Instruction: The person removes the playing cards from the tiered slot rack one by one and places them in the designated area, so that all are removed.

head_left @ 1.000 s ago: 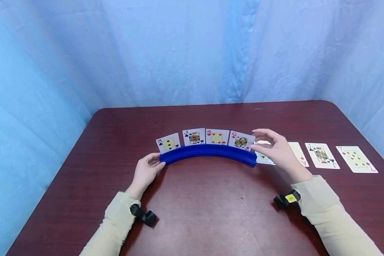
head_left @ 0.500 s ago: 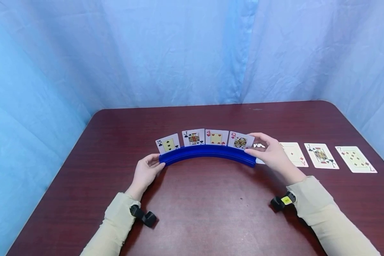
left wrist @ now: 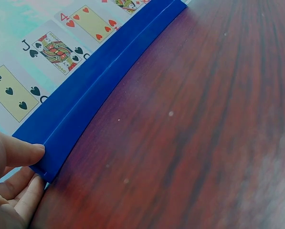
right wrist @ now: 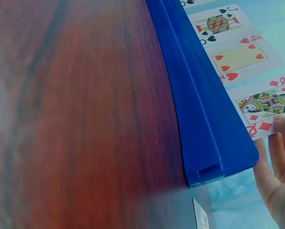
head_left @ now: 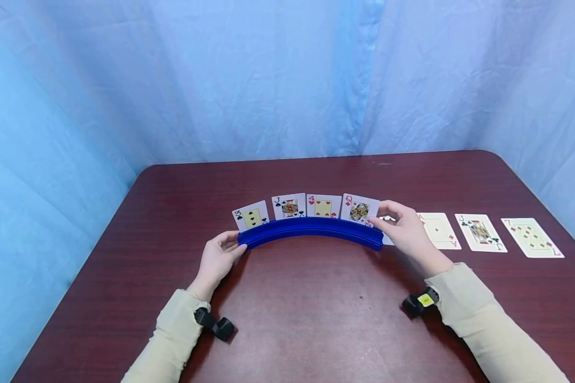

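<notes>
A curved blue card holder stands on the table with several playing cards upright along it. From the left come the three of spades, jack of spades, four of hearts and queen of diamonds. My left hand grips the holder's left end, thumb on the front face in the left wrist view. With my right hand I pinch the queen's right edge, thumb on its face; the right wrist view shows its lower corner just above the holder. The queen's left part overlaps the holder's upper edge.
On the table, right of the holder, lie the ace of diamonds, jack of clubs and seven of diamonds. Another card is mostly hidden behind my right hand. Light blue curtains hang around the table.
My right hand has moved left, from loosely spread fingers at the queen's side to a pinch on it. The queen has risen slightly. My left hand and the holder have barely moved.
</notes>
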Demonstrator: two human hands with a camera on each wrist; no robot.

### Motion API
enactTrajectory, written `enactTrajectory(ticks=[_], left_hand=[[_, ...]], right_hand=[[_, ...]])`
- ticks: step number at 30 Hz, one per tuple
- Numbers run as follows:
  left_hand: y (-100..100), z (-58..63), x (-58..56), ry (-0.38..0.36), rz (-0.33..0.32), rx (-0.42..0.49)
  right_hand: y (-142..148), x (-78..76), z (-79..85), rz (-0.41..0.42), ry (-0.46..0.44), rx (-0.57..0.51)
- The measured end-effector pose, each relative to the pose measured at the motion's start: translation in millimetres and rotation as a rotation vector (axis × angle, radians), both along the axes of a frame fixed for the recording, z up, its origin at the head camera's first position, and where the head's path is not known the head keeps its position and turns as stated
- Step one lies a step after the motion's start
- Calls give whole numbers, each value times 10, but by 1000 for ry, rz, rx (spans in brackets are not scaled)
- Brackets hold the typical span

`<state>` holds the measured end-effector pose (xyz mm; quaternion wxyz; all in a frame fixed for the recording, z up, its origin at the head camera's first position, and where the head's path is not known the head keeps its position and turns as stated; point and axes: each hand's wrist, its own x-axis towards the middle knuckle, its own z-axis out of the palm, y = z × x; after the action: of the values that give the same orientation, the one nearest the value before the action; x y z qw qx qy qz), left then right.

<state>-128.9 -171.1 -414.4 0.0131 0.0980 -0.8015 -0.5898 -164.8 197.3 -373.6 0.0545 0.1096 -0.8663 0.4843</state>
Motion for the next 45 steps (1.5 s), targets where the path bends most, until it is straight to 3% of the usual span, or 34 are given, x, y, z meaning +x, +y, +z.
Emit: enactTrajectory(ticks=[8,16,20,41,45], left_hand=[[1,-5,3,-6,4,4],[1,-5,-3,-4,1,-11],[1,-3,-1,-8,0,-7],[-4,8,-2,-6,-7,-13],[-6,6,0,-14,-6,-10]], right_hand=[[-12,5,15,-25,9,14],[-15,-8,84,-19,87,-140],[3,-13,138,-3,104,-169],[231,87,283,36,-8,-110],[359,145,269,63,-55,-187]])
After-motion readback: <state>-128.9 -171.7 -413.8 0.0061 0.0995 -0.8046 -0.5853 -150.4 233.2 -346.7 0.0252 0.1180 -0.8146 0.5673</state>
